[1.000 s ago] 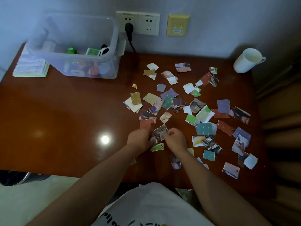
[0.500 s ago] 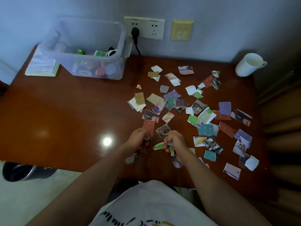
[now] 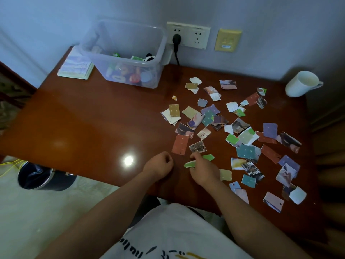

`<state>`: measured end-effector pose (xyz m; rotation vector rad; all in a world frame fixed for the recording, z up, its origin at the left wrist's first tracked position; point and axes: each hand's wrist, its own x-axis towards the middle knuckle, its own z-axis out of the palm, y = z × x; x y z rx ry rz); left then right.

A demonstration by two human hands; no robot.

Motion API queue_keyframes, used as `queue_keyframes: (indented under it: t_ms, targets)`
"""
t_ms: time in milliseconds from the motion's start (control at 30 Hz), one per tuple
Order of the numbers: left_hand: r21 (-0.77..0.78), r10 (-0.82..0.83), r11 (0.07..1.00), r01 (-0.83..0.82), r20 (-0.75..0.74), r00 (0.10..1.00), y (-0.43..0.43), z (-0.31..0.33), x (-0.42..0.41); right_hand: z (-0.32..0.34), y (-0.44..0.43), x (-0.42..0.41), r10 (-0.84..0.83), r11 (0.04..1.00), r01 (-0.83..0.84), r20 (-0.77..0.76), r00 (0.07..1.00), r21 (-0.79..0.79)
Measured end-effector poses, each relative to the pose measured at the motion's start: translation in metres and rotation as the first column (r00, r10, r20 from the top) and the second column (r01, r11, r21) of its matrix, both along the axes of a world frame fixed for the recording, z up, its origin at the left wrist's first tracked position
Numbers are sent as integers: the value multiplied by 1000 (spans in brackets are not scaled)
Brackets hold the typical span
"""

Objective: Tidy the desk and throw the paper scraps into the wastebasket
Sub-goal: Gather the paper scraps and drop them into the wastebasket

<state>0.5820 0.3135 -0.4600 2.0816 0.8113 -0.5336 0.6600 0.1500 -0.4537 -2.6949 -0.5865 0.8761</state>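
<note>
left grip (image 3: 158, 165) curled on desk (image 3: 89, 128); right grip (image 3: 203, 171) pinching green scrap (image 3: 189, 163)

scraps (image 3: 246, 151) right on desk (image 3: 84, 128) | box (image 3: 155, 71) back-left | wastebasket (image 3: 37, 176) floor left

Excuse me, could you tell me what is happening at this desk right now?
A person is gathering torn paper scraps from a wooden desk. The right hand pinches a green scrap near the front edge; the left hand is curled beside it, contents unclear. Most scraps lie scattered on the desk's right half. The wastebasket stands on the floor, left.
</note>
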Motion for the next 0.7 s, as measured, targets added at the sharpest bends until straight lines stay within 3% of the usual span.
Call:
queue_keyframes:
  t_ms: [200, 433, 533, 600, 700]
  targets:
    - [190, -182, 965, 182, -16, 983, 5, 3, -20, -8, 9, 3, 13, 990, -8, 33, 999, -141]
    - [360, -221, 907, 220, -38, 975, 15, 0, -36, -9, 10, 0, -23, 993, 19, -41, 999, -113]
    - [380, -237, 893, 240, -54, 970, 18, -2, -38, -9, 15, -11, -180, 976, 201, -210, 961, 84]
    - [374, -266, 886, 275, -75, 961, 19, -2, -37, -7, 19, -17, -316, 890, 406, -361, 877, 208]
    - [393, -286, 873, 289, -68, 956, 18, -3, -37, -3, 22, -18, -418, 766, 591, -501, 758, 253]
